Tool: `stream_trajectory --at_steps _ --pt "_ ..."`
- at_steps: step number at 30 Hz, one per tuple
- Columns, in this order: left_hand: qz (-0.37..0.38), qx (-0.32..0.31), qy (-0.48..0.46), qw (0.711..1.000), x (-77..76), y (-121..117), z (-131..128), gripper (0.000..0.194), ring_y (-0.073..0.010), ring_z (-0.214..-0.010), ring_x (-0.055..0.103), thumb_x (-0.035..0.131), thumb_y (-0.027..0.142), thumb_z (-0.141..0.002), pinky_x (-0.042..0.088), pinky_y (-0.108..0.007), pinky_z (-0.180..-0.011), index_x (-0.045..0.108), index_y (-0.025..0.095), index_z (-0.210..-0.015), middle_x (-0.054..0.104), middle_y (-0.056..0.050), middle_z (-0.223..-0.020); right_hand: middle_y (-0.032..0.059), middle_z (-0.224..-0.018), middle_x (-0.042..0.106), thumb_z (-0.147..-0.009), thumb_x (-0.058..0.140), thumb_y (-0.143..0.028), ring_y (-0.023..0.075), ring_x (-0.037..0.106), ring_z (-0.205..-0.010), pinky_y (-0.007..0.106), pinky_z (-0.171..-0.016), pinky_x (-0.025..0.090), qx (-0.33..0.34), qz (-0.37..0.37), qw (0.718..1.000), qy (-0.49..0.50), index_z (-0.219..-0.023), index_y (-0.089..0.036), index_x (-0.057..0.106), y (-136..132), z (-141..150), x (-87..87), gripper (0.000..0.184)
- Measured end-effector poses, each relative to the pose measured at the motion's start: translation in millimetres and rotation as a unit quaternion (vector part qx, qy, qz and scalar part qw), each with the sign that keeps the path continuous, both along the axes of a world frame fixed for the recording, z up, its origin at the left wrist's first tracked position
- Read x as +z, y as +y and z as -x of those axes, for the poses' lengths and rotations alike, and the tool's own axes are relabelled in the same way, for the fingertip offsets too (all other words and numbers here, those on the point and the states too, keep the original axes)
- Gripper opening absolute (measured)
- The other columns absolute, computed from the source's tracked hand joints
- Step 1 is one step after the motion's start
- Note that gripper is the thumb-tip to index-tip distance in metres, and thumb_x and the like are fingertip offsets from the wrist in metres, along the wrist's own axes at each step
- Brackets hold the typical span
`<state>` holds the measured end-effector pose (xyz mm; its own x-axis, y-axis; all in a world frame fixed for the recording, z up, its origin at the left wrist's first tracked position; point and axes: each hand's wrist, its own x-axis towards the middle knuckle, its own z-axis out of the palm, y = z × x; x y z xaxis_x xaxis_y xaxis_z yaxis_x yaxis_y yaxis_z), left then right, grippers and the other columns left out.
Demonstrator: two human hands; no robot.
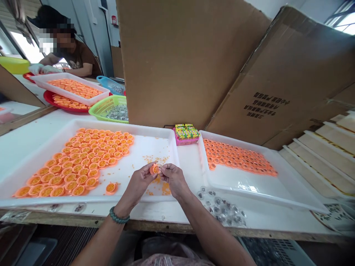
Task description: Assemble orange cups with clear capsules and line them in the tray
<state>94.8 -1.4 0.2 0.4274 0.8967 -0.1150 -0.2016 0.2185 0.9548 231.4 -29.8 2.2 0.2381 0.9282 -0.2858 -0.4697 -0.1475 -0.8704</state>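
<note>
A small orange plastic cap (pixel 154 169) is being pinched between the narrowly closed fingertips of the left hand (pixel 140 183) and the right hand (pixel 174 180), above the nearer white plastic tray (pixel 91 127). The larger share of the orange caps (pixel 69 166) is being left in that tray, spread beside orange crumbs (pixel 156 159), while a smaller batch of caps (pixel 235 157) is being kept in tight rows in the second white tray (pixel 235 188). Clear round pieces (pixel 222 208) are being left loose on the white workbench (pixel 191 173).
</note>
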Motion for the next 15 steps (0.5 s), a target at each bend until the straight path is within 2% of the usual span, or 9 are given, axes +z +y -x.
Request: stream_trajectory --at_steps 8,15 --pt "0.02 -0.009 -0.003 1.0 1.9 -1.1 -0.6 0.058 -0.0248 -0.109 0.056 0.068 0.029 -0.071 0.042 -0.037 -0.096 0.052 0.014 -0.125 0.064 -0.008 -0.117 -0.002 -0.056 0.058 -0.058 0.076 -0.032 0.0078 0.053 -0.052 0.022 -0.056 0.043 -0.022 0.007 1.0 -0.003 -0.068 -0.013 0.06 -1.3 9.0 1.6 0.027" --pt "0.024 -0.009 -0.006 1.0 3.1 -3.1 0.6 0.053 -0.0223 -0.1 0.061 0.067 0.025 -0.071 0.044 -0.035 -0.091 0.056 0.017 -0.122 0.07 -0.005 -0.102 -0.0014 -0.061 0.06 -0.061 0.076 -0.033 0.0089 0.057 -0.055 0.023 -0.058 0.046 -0.031 -0.012 0.999 -0.043 -0.071 -0.013 0.06 -2.1 11.9 1.5 0.027"
